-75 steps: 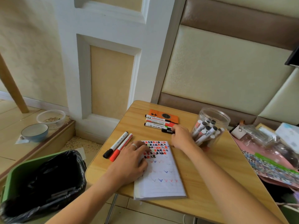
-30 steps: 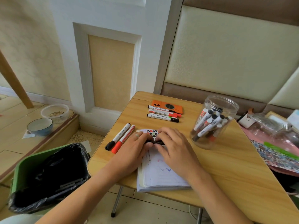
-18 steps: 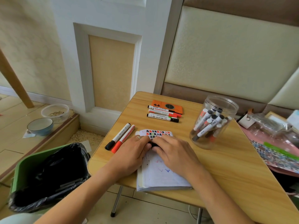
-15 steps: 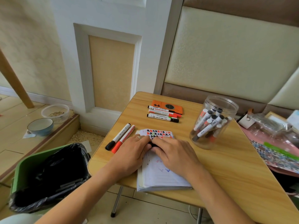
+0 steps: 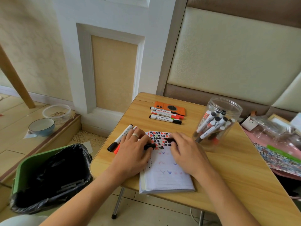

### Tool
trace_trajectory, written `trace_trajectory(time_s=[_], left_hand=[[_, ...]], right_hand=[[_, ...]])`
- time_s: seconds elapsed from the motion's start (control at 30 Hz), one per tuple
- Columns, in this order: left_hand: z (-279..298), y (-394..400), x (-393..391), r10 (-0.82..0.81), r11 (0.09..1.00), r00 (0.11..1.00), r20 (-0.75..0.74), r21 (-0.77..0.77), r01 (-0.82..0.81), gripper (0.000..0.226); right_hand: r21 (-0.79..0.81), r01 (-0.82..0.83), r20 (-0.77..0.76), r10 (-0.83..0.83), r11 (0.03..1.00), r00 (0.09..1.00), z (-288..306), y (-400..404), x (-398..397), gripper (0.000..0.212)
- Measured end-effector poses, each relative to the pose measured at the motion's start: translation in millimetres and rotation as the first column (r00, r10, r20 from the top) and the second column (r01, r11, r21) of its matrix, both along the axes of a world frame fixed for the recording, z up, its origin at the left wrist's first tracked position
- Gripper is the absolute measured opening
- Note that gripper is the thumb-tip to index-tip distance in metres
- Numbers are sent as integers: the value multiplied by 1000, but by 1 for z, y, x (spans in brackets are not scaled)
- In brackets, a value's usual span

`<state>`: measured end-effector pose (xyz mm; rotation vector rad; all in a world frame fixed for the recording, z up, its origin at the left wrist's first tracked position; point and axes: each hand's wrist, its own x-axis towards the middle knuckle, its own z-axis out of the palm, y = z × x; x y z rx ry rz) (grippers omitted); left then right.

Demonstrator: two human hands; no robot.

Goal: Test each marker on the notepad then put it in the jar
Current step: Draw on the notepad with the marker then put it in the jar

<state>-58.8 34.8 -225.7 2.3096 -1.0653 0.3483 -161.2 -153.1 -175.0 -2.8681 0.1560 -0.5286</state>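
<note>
A lined notepad (image 5: 166, 176) lies on the wooden table (image 5: 228, 168), its top rows filled with black, red and green marks. Over those rows my left hand (image 5: 132, 152) pinches a black cap (image 5: 150, 146), and my right hand (image 5: 187, 154) grips the uncapped black marker (image 5: 170, 140), whose body is mostly hidden under my fingers. The clear plastic jar (image 5: 228, 105) stands to the right with several markers inside. Three markers (image 5: 164, 116) lie at the back. A black marker (image 5: 121, 137) and a red one (image 5: 116, 150) lie partly under my left hand.
An orange case (image 5: 172, 108) lies behind the back markers. A green bin with a black bag (image 5: 48, 175) stands left of the table. A bowl (image 5: 41, 126) and a clear tub (image 5: 57, 111) sit on the floor step. Plastic packets and patterned sheets (image 5: 276, 154) crowd the right.
My right hand brought a black marker from the back row to the notepad. Both hands met on it, then moved slightly apart, with the cap now off in my left hand.
</note>
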Motion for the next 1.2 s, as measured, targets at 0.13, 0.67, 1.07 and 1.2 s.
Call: trace_trajectory(time_s=[0.13,0.67,1.07,1.2], left_hand=[[1,0,0,-25,998,998,-55,53,28,20],[1,1,2,-149,979,983,-110,126,163,60],[7,0,0,-161,958,971,-174,207,196,60],[8,1,0,-156,955,971,-180,226,195,60]], right_hand=[[461,-5,116,-55,887,992,3,-6,-2,18],[980,-26,50,-115,199,992,-3,-4,7,6],[786,114,1,-186,607,983,-12,11,8,17],[781,117,-14,-169,614,986,-11,12,8,14]])
